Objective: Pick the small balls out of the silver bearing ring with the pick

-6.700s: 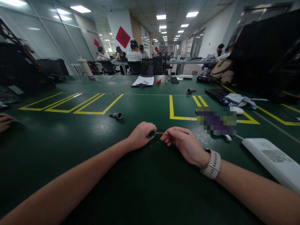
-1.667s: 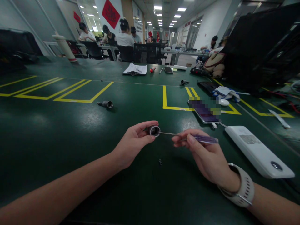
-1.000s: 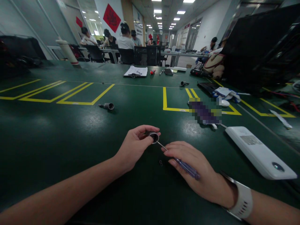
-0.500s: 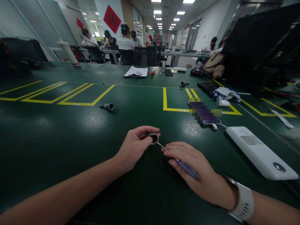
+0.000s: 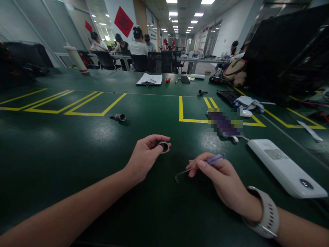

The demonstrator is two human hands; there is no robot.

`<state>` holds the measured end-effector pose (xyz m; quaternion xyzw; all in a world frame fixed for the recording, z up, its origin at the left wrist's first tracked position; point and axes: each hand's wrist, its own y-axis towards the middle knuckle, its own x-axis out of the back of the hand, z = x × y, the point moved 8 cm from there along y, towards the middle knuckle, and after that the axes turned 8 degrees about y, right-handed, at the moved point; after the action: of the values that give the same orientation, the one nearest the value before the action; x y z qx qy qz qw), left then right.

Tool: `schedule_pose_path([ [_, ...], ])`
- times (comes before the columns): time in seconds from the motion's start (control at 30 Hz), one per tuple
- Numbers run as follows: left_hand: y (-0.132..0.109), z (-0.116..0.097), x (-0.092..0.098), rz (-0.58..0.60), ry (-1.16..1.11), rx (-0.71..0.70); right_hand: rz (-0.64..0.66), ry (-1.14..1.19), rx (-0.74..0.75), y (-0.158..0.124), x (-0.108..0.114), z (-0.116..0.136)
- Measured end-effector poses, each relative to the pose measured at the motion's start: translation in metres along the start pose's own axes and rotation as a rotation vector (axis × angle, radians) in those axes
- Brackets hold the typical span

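My left hand [image 5: 142, 157] is closed around a round, hollow metal part [image 5: 165, 148]. Its open mouth faces toward me, with my thumb over the rim; the rest is hidden by my fingers. Between the thumb and fingers of my right hand [image 5: 223, 180] is a screwdriver [image 5: 215, 159] with a see-through purple handle. Its thin shaft slants down to the left, its tip at a pair of tiny rings [image 5: 176, 179] on the green table [image 5: 144, 212]. Whether the tip touches them I cannot tell.
A similar cup-shaped metal part with a stem [image 5: 118, 117] lies farther left, and another [image 5: 202, 92] lies at the back. To the right are a white power bank [image 5: 285, 168] and a blurred-out phone [image 5: 223, 123]. A clipboard [image 5: 149, 79] rests behind. Several people sit at distant tables.
The screwdriver has come out of the metal part's mouth and turned, its tip now down by the tiny rings. My left hand has shifted slightly left and up with the part.
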<state>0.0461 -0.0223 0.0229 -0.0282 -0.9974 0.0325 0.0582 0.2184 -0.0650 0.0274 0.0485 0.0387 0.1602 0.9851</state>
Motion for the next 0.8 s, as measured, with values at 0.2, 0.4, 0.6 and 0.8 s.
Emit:
schedule_pose_path([
  [0.2, 0.002, -0.002, 0.003, -0.017, -0.057, 0.030, 0.027, 0.054, -0.097, 0.002, 0.001, -0.013],
  [0.4, 0.003, -0.001, 0.003, -0.002, -0.031, 0.031, 0.040, -0.171, -0.064, -0.003, -0.004, 0.001],
  [0.6, 0.003, 0.000, 0.004, -0.027, -0.029, 0.013, 0.036, -0.472, 0.094, -0.009, -0.009, 0.022],
  [0.8, 0.002, 0.001, 0.002, -0.010, 0.036, 0.019, 0.148, -0.542, 0.277, -0.012, -0.023, 0.023],
])
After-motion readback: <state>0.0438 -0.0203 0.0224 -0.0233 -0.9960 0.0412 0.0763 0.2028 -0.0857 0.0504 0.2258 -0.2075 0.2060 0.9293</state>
